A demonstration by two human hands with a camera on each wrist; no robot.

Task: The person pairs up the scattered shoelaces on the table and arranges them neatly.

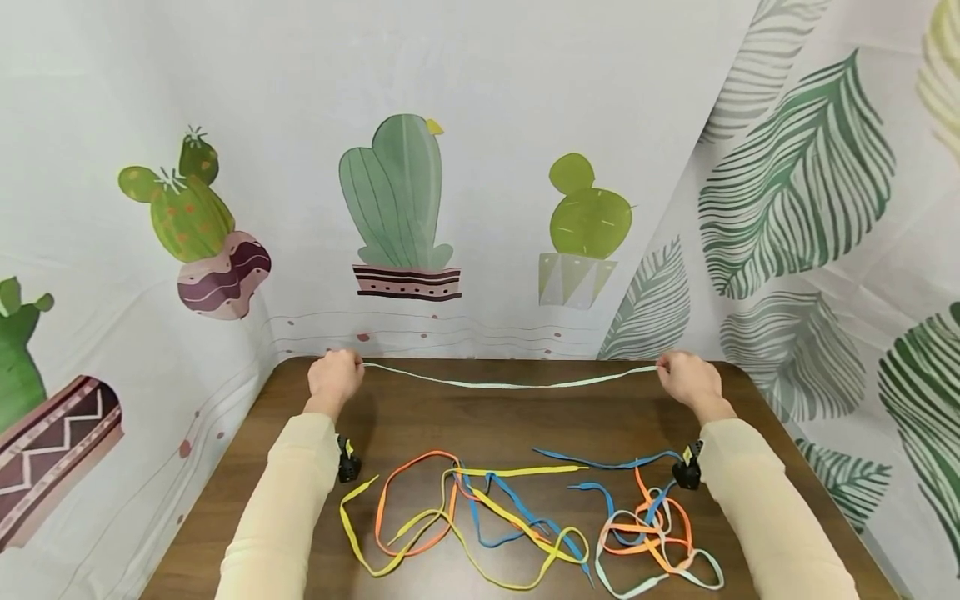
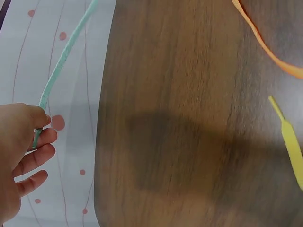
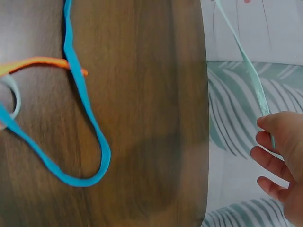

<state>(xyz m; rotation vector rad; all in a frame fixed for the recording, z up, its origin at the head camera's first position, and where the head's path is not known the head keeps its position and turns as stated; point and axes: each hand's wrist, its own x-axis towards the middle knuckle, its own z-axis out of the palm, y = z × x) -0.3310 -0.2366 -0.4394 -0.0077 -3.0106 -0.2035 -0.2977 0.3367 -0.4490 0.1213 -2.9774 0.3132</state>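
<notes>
A mint-green shoelace [image 1: 495, 385] stretches between my two hands near the table's far edge, sagging slightly in the middle. My left hand [image 1: 335, 377] pinches one end of it between thumb and index finger; in the left wrist view its short tip [image 2: 36, 138] pokes out below the thumb. At the other end, my right hand [image 1: 690, 382] pinches the lace the same way, the remaining fingers loosely bent. The right wrist view shows the lace [image 3: 258, 90] running up and away from the fingertips [image 3: 265, 122].
Nearer me on the brown wooden table [image 1: 420, 417] lie yellow [image 1: 352, 542], orange [image 1: 381, 500] and blue laces [image 1: 525, 504], crossing each other. A tangle at the right includes another pale mint lace [image 1: 708, 567]. A printed cactus cloth [image 1: 495, 167] hangs behind the table.
</notes>
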